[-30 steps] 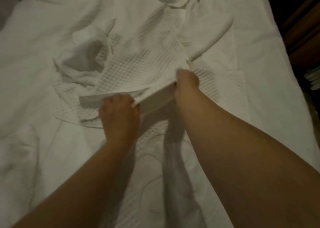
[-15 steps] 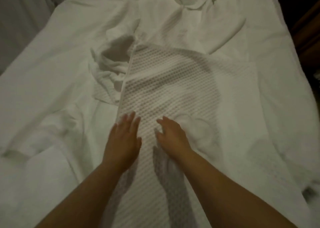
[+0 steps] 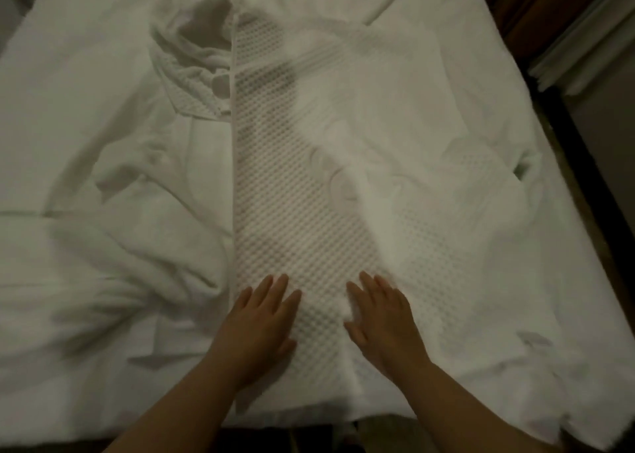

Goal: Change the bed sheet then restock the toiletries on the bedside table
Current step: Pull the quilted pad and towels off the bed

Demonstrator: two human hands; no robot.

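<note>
A white waffle-weave cloth [image 3: 285,184] lies spread lengthwise down the middle of the bed, over a plain white bed sheet [image 3: 86,116]. Its far left corner is bunched into a rumpled fold [image 3: 192,57]. My left hand [image 3: 259,322] presses flat on the cloth near the bed's front edge, fingers straight and spread. My right hand [image 3: 381,315] lies flat beside it, a palm's width to the right, also with straight fingers. Neither hand holds anything.
The plain sheet is wrinkled at the left [image 3: 103,281]. Dark wooden furniture [image 3: 536,2] and a pale stack of folded linen [image 3: 584,47] stand past the bed's right edge. The bed's front edge [image 3: 309,418] runs just below my wrists.
A second ago both hands gripped the cloth's folded edge. They let go, laid it out flat, and have slid back along it toward the front edge of the bed.
</note>
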